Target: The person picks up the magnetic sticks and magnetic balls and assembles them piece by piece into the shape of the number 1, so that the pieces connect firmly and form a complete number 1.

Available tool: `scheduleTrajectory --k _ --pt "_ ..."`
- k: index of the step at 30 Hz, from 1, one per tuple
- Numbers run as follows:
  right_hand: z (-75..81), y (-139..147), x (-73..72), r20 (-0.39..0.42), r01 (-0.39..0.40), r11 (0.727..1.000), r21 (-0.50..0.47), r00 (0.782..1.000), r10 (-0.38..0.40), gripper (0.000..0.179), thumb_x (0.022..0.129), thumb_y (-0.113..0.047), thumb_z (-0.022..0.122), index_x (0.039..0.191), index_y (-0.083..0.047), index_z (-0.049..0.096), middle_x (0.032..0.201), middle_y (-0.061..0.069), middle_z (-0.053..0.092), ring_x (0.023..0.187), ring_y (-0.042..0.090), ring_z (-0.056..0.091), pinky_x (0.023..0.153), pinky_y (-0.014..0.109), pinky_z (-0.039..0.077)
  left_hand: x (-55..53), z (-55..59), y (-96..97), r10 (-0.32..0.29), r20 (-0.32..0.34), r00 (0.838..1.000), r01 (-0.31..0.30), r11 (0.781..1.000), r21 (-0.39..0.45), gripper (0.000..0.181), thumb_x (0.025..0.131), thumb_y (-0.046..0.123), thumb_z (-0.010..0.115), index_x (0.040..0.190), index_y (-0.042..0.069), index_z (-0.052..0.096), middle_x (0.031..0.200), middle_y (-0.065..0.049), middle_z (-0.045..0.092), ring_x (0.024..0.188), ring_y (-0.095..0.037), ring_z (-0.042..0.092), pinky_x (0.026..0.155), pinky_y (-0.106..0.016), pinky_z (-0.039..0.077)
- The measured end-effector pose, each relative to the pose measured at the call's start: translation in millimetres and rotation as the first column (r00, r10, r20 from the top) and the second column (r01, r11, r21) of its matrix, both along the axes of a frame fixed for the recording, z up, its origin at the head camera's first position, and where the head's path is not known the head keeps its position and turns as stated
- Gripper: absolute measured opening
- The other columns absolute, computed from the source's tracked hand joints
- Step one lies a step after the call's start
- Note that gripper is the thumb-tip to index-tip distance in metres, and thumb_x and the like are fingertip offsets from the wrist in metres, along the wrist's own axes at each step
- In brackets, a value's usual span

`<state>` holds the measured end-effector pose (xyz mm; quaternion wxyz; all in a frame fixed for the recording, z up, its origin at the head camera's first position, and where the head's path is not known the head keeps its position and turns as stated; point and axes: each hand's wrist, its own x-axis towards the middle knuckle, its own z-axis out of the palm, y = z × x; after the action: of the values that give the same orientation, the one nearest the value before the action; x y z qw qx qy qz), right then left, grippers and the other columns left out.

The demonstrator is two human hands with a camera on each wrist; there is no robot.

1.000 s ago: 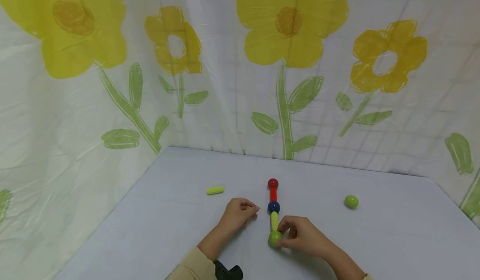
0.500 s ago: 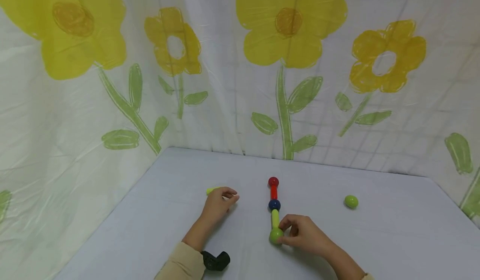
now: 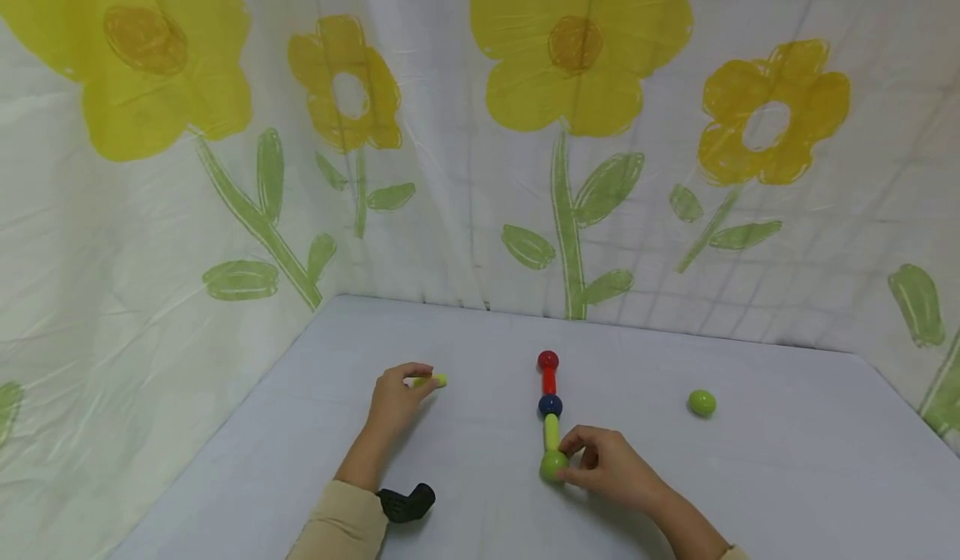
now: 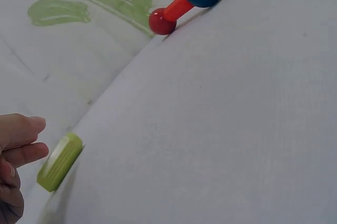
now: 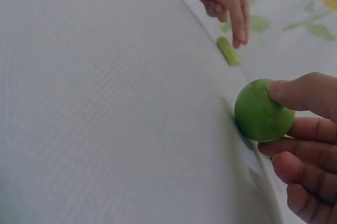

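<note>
A chain of toy balls and rods lies on the white table: a red ball (image 3: 548, 361), a red rod (image 3: 549, 382), a blue ball (image 3: 550, 406), a yellow-green rod (image 3: 551, 433) and a green ball (image 3: 551, 466) at the near end. Thumb and fingers of my right hand (image 3: 617, 470) pinch that green ball, as the right wrist view shows up close (image 5: 260, 110). Farther left, my left hand (image 3: 393, 399) reaches over a loose yellow-green rod (image 4: 60, 162), fingertips right beside it and not closed round it.
Another green ball (image 3: 702, 403) lies alone to the right of the chain. A white curtain (image 3: 442, 210) with yellow flowers hangs behind the table's far edge. A black wrist mount (image 3: 407, 503) sticks out at the left sleeve.
My left hand has moved left and away from beside the chain to the loose rod. The chain has slid slightly forward, my right hand still pinching its near ball.
</note>
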<state>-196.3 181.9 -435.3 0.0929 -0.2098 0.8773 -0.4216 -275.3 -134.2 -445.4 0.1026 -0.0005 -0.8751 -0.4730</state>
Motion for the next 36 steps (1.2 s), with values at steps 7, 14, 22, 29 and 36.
scheduleTrajectory --k 7,14,22,29,36 --pt "-2.2 0.6 -1.9 0.000 0.051 0.999 -0.006 0.999 -0.051 0.030 0.079 -0.030 0.074 0.099 -0.010 0.064 0.095 0.002 0.065 0.064 0.004 0.050 0.054 0.020 0.044 -2.6 -4.3 -8.2 0.018 0.013 1.000 -0.017 0.999 -0.035 0.028 0.082 0.017 0.071 0.107 0.004 0.068 0.114 -0.015 0.065 0.106 -0.029 0.059 0.083 -0.041 0.049" --pt "-7.4 3.2 -5.3 0.018 0.091 0.995 -0.039 0.996 -0.090 0.033 0.079 -0.029 0.074 0.101 -0.007 0.064 0.096 0.004 0.066 0.064 0.006 0.053 0.055 0.021 0.046 -4.0 -5.9 -9.2 0.032 0.039 0.999 -0.031 0.999 -0.035 0.030 0.081 0.014 0.071 0.109 0.004 0.067 0.120 -0.016 0.062 0.060 -0.010 0.039 0.058 -0.024 0.036" --pt "-13.2 7.6 -7.4 0.031 0.104 0.989 -0.108 0.994 -0.102 0.035 0.079 -0.027 0.074 0.103 -0.003 0.064 0.095 0.007 0.066 0.063 0.005 0.054 0.055 0.021 0.047 -1.6 -10.1 -10.4 0.070 0.022 0.997 -0.067 0.993 -0.098 0.031 0.082 0.013 0.069 0.111 0.004 0.065 0.123 -0.018 0.060 0.097 -0.029 0.060 0.088 -0.046 0.045" --pt "-16.8 10.0 -9.0 0.021 0.111 0.984 -0.141 0.994 -0.109 0.038 0.080 -0.026 0.073 0.105 0.000 0.064 0.088 0.006 0.066 0.063 0.003 0.053 0.054 0.020 0.045 1.8 -10.8 -7.2 0.081 0.046 0.996 -0.074 0.988 -0.135 0.030 0.084 0.014 0.067 0.111 0.003 0.065 0.123 -0.019 0.059 0.123 -0.038 0.048 0.098 -0.051 0.039" --pt "-18.6 9.7 -9.8 0.022 0.122 0.982 -0.143 0.993 -0.120 0.038 0.080 -0.028 0.073 0.105 -0.001 0.064 0.090 0.006 0.066 0.063 0.003 0.054 0.054 0.021 0.046 2.9 -9.8 -3.4 0.087 0.046 0.995 -0.079 0.984 -0.158 0.030 0.083 0.017 0.068 0.110 0.004 0.066 0.121 -0.019 0.060 0.119 -0.037 0.051 0.093 -0.050 0.042"
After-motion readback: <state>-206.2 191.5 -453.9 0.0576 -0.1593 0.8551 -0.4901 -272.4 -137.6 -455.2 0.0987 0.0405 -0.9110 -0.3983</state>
